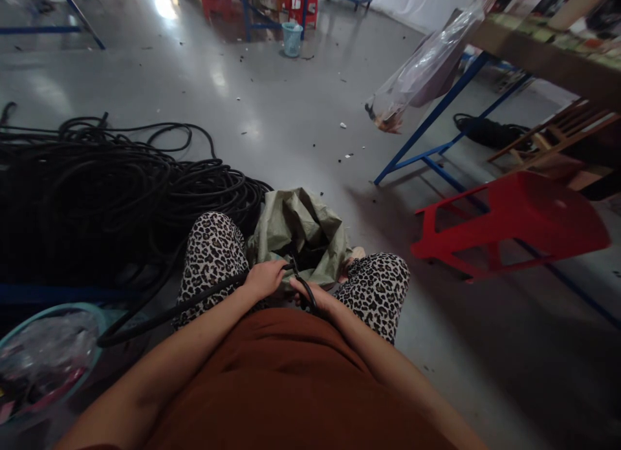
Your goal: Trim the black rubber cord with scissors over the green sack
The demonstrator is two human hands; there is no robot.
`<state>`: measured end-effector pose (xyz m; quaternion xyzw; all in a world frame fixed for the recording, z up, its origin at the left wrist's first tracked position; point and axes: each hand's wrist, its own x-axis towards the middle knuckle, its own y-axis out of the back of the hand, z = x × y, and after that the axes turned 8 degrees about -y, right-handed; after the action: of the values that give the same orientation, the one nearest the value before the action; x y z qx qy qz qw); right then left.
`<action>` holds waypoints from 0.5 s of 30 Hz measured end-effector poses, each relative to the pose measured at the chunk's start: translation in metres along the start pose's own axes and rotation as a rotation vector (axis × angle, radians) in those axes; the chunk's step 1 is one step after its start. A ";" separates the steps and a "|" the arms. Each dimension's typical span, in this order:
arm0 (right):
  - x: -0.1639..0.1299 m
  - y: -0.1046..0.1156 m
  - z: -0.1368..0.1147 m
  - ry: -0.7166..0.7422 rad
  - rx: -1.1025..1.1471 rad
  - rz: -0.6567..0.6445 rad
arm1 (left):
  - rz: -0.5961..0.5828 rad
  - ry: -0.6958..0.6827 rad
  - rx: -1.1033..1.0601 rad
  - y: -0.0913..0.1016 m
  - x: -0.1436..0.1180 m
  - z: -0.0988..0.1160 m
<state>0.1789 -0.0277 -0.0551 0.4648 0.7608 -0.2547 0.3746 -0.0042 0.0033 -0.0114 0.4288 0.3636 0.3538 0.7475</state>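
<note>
My left hand (266, 278) is closed round a thick black rubber hose (187, 306) close to its end, which pokes out past my fingers. My right hand (313, 296) grips the black looped handles of a pair of scissors (307, 289). Their blades point up and away from me, at the end of the hose; whether they touch it I cannot tell. Just beyond both hands, between my knees, a greenish woven sack (276, 225) stands with its mouth wide. Its inside is dark, and what lies in it cannot be made out.
A big heap of black hose (111, 178) lies at left. Nearer me stands a light-blue basket (92, 311) of plastic scraps. At right are a red stool (528, 211) and a blue-legged table (436, 114) with a clear plastic bag (412, 75) hanging off it. Farther off is a small bin (292, 39).
</note>
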 end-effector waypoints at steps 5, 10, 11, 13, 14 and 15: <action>-0.008 -0.001 -0.007 -0.009 -0.035 -0.003 | 0.003 0.007 -0.009 0.002 0.000 0.001; -0.016 -0.001 -0.014 0.002 -0.072 -0.001 | -0.006 0.002 -0.023 0.004 -0.001 0.002; -0.016 -0.001 -0.014 0.009 -0.071 -0.005 | -0.007 0.001 -0.023 0.004 -0.001 0.002; -0.015 -0.001 -0.012 0.023 -0.055 -0.016 | -0.012 0.002 -0.026 0.004 -0.001 0.002; -0.014 -0.001 -0.010 0.028 -0.040 -0.021 | -0.016 0.002 -0.030 0.003 -0.001 0.002; -0.013 -0.001 -0.009 0.027 -0.026 -0.028 | -0.019 0.002 -0.034 0.003 -0.001 0.001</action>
<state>0.1791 -0.0280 -0.0398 0.4525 0.7754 -0.2440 0.3667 -0.0041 0.0032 -0.0080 0.4121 0.3624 0.3535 0.7576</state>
